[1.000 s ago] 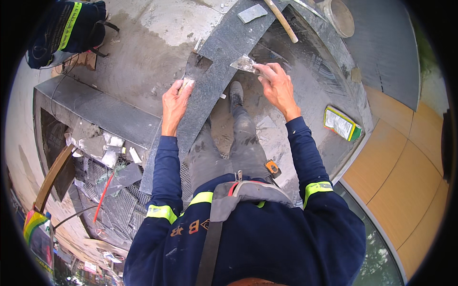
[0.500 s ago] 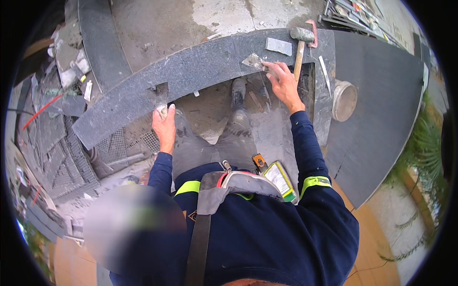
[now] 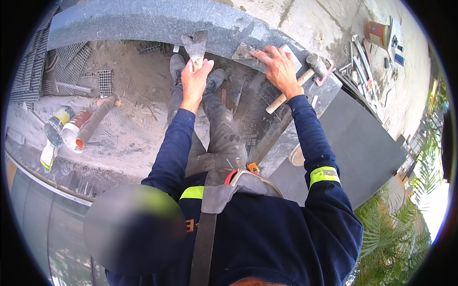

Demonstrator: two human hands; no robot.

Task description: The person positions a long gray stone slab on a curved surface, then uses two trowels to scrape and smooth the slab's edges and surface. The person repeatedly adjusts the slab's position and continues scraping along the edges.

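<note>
My left hand (image 3: 196, 83) is closed around the short handle of a putty knife (image 3: 194, 44), its wide, dirty blade pointing away toward a long grey stone slab (image 3: 138, 24). Further right, my right hand (image 3: 282, 71) is over the slab, fingers bent around a second scraper with a mortar-smeared blade (image 3: 244, 51); my hand hides its handle. Partly behind those fingers lies a small pale stone piece (image 3: 291, 57). Beside my right wrist rests a hammer (image 3: 281, 101) with a wooden handle and grey head. A red clamp-like tool (image 3: 326, 75) lies by the hammer head.
Buckets (image 3: 76, 128) and a tube (image 3: 98, 119) lie on the dusty ground at left, near plastic grids (image 3: 71, 66). A large dark panel (image 3: 353, 143) extends at right. Metal strips (image 3: 362, 62) and a reddish-brown bucket (image 3: 376, 34) sit beyond the slab. My legs are under the slab's near edge.
My view has turned, shifting the slab and surroundings. My left hand has moved right and away from me, bringing its putty knife into clearer view. My right hand stays with its scraper.
</note>
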